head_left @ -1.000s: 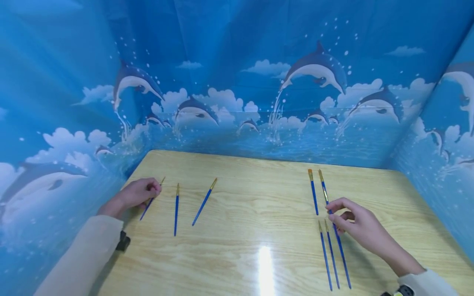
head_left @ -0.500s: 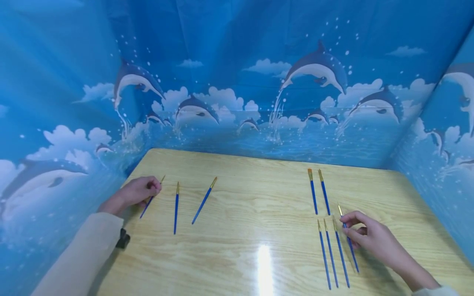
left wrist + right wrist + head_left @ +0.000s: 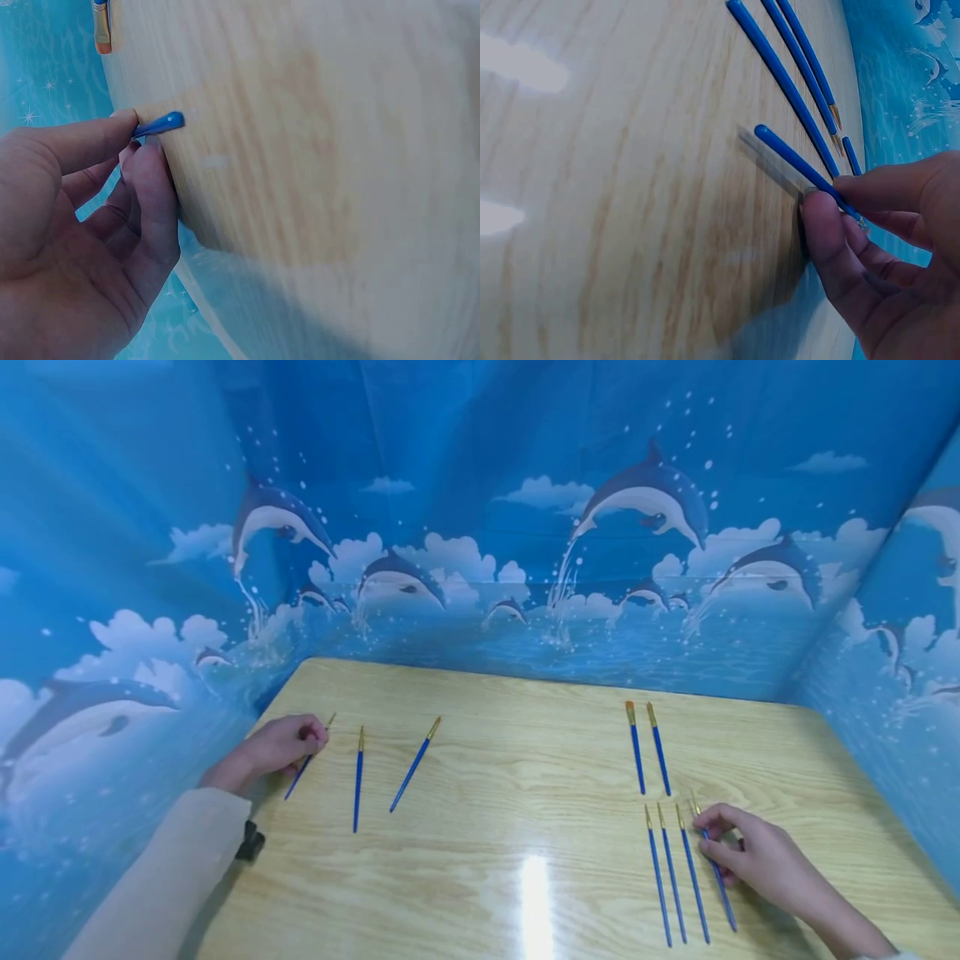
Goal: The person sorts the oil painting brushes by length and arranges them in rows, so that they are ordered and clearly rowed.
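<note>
At the table's left side my left hand point(image 3: 281, 747) pinches a thin blue paintbrush point(image 3: 161, 124) between thumb and fingers; its tip pokes out above the hand. On the right, my right hand point(image 3: 757, 852) pinches another blue paintbrush point(image 3: 795, 159) by its upper part, close over the table. This brush lies nearly parallel to a row of three paintbrushes point(image 3: 692, 881) just left of it, bristles pointing away from me. Behind that row lie two more brushes: a flat-tipped paintbrush point(image 3: 637, 752) and a pointed paintbrush point(image 3: 659, 752), side by side.
Two loose paintbrushes lie right of my left hand, one upright in view point(image 3: 358, 781) and one slanted paintbrush point(image 3: 415, 766). The wood-grain table point(image 3: 487, 752) is enclosed by a blue dolphin-print curtain point(image 3: 450, 485) at the back and sides.
My right hand has left one paintbrush at the right end of the front row. It then took hold of another brush and moved it slightly toward me. The left hand stays put.
</note>
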Demonstrator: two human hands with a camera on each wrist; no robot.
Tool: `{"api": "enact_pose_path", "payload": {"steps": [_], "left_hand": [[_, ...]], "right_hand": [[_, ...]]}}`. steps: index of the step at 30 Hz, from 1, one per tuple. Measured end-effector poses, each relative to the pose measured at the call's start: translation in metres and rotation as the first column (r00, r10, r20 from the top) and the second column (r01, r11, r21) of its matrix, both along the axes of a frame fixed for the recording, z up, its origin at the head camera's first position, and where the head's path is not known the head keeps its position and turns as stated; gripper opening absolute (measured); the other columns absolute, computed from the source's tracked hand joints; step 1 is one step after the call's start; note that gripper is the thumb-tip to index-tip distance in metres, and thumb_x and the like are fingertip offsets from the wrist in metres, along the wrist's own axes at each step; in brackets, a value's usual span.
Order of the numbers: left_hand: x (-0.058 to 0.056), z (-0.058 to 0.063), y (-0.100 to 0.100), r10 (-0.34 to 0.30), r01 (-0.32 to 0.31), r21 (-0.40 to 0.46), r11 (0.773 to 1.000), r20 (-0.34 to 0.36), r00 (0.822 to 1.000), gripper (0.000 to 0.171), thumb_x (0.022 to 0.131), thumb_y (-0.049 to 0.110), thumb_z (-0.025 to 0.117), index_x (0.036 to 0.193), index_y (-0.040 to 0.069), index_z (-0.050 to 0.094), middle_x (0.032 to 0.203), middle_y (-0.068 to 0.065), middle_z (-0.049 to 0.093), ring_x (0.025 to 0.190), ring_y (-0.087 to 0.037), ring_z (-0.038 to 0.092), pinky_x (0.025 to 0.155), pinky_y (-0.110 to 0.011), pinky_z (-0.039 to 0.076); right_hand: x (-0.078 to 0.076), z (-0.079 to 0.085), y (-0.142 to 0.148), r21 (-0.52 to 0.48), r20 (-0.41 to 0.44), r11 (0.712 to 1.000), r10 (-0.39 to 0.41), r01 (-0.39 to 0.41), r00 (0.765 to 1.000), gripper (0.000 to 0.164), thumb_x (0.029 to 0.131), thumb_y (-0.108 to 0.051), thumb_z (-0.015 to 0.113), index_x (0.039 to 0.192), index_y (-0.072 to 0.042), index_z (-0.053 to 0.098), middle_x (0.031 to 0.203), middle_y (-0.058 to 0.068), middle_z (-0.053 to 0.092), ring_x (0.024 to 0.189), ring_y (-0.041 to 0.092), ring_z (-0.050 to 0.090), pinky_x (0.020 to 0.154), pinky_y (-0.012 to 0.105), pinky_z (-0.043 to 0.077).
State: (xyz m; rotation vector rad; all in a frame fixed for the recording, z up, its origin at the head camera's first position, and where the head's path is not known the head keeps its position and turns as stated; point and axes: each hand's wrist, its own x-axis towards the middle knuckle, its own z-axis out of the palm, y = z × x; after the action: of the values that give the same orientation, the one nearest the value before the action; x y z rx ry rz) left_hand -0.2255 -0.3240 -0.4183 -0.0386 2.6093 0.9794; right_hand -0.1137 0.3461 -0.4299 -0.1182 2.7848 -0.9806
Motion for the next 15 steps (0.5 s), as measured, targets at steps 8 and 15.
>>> {"api": "enact_pose_path", "payload": {"steps": [8, 15], "left_hand": [[0.0001, 0.0, -0.0008, -0.021, 0.021, -0.003, 1.0, -0.018, 1.0, 0.011, 0.114, 0.015, 0.055, 0.116, 0.007, 0.061, 0.098, -0.01, 0.058, 0.082, -0.023, 0.056, 0.069, -0.037, 0.054], [0.0004, -0.0006, 0.0, -0.014, 0.014, -0.011, 1.0, -0.022, 1.0, 0.01, 0.114, 0.015, 0.055, 0.116, 0.007, 0.061, 0.1, -0.01, 0.059, 0.084, -0.023, 0.056, 0.07, -0.037, 0.054]], "right_hand": [[0.0002, 0.0006, -0.0014, 0.04, 0.038, 0.999, 0.029, -0.031, 0.999, 0.021, 0.102, -0.004, 0.072, 0.122, -0.005, 0.071, 0.105, 0.006, 0.066, 0.059, 0.011, 0.061, 0.054, 0.029, 0.056], [0.0011, -0.0013, -0.0037, 0.094, 0.008, 0.995, 0.038, -0.038, 0.999, 0.017, 0.101, -0.005, 0.073, 0.117, -0.006, 0.072, 0.104, 0.004, 0.068, 0.057, 0.01, 0.06, 0.054, 0.028, 0.054]]}}
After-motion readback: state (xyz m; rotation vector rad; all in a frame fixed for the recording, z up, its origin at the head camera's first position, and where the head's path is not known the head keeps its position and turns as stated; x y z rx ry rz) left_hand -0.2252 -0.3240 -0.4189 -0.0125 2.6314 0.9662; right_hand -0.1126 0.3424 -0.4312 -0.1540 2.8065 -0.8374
